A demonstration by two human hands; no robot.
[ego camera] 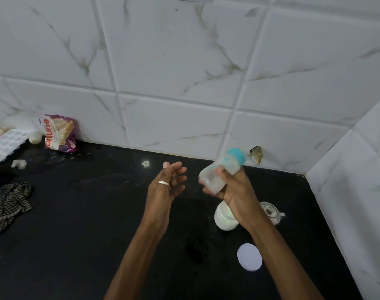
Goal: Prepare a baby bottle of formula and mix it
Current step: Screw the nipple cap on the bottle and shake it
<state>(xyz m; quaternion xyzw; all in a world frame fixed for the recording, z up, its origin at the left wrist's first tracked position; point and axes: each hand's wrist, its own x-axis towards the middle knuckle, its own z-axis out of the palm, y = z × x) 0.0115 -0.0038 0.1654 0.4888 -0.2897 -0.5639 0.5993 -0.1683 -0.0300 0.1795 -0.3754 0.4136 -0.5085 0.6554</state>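
My right hand (232, 189) grips a clear baby bottle (215, 176) with a blue collar and cap (236, 155). The bottle is tilted, its cap pointing up and to the right, and it looks blurred. My left hand (165, 187) hovers just left of the bottle with the fingers apart and a ring on one finger, holding nothing. Below my right wrist stands a white formula jar (222, 219) on the black counter (98, 224). Its round white lid (249, 257) lies flat nearer to me.
A small white cup with a handle (271, 213) stands right of the jar. At the far left are a purple snack packet (59, 134), a white tray (5, 146) and a checked cloth (9, 204). Tiled walls close the back and right sides.
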